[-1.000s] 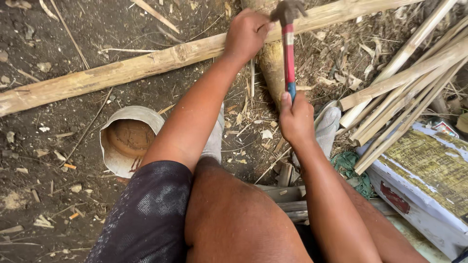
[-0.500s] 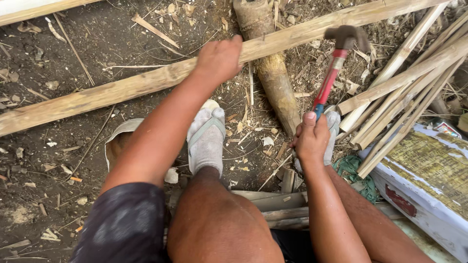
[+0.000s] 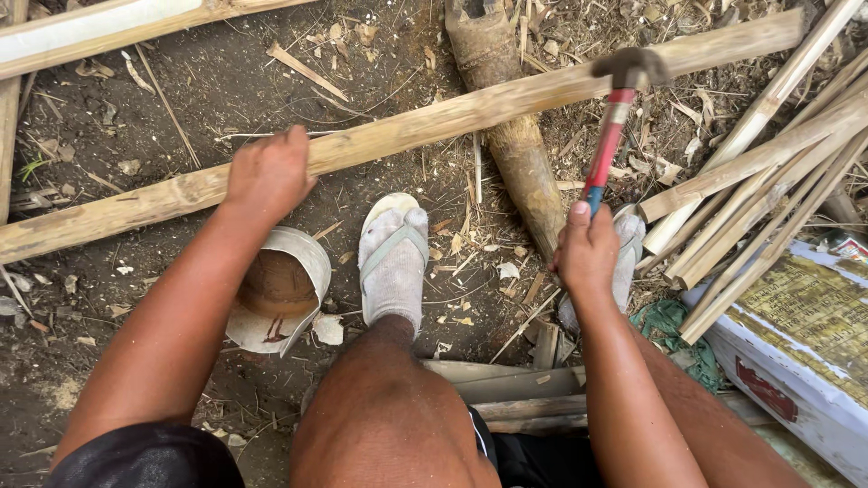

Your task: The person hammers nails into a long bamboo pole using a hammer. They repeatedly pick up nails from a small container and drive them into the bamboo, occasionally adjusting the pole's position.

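Hands: left hand [image 3: 268, 173] presses bamboo pole [image 3: 434, 122]; right hand [image 3: 586, 255] grips raised hammer [image 3: 610, 126].

An outdoor, makeshift work yard on bare ground. Dark soil [image 3: 117, 117] strewn with wood chips and dry husks lies under everything. Split bamboo poles [image 3: 768, 172] are heaped just right of the right hand [image 3: 588, 258], a thick bamboo stump [image 3: 515, 145] stands ahead of it, and a dented metal can [image 3: 280, 289] sits below the left hand [image 3: 267, 176].
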{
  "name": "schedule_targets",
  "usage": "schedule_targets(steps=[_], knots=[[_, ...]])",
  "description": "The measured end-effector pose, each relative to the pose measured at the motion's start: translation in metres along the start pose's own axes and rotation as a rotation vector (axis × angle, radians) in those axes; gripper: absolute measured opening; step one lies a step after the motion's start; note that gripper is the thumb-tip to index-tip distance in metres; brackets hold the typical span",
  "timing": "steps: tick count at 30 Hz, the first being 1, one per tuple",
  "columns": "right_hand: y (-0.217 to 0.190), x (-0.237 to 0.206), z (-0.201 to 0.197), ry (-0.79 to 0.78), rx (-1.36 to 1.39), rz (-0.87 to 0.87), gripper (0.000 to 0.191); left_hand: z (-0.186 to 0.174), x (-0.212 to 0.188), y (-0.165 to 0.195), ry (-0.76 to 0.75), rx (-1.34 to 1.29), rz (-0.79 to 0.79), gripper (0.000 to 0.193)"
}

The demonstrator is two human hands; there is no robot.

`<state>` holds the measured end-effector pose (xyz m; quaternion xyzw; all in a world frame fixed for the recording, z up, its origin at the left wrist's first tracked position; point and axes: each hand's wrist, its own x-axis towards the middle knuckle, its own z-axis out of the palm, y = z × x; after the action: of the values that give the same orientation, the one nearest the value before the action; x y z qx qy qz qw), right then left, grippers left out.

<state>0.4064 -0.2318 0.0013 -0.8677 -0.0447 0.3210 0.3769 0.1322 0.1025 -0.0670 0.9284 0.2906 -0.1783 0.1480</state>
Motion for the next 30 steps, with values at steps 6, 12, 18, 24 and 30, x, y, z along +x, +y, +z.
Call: schedule_targets(steps=[6, 12, 18, 24, 30], knots=[[0.014, 0.003, 0.017, 0.056, -0.483, -0.265, 0.045, 0.010, -0.012, -0.028, -0.033, -0.018, -0.133, 0.060], [0.031, 0.011, 0.028, -0.015, -0.478, -0.217, 0.047, -0.023, -0.042, -0.014, 0.198, 0.015, -0.115, 0.066], [0.032, 0.004, 0.030, 0.002, -0.450, -0.345, 0.042, -0.050, -0.127, 0.023, 0.149, -0.492, -0.346, 0.019], [0.017, -0.040, 0.047, -0.201, -0.131, -0.140, 0.041, -0.008, -0.160, 0.024, -0.407, -0.371, -0.603, 0.020], [0.002, -0.062, 0.059, -0.303, -0.265, -0.201, 0.043, 0.070, -0.162, 0.014, -0.245, -0.163, -0.355, 0.032]])
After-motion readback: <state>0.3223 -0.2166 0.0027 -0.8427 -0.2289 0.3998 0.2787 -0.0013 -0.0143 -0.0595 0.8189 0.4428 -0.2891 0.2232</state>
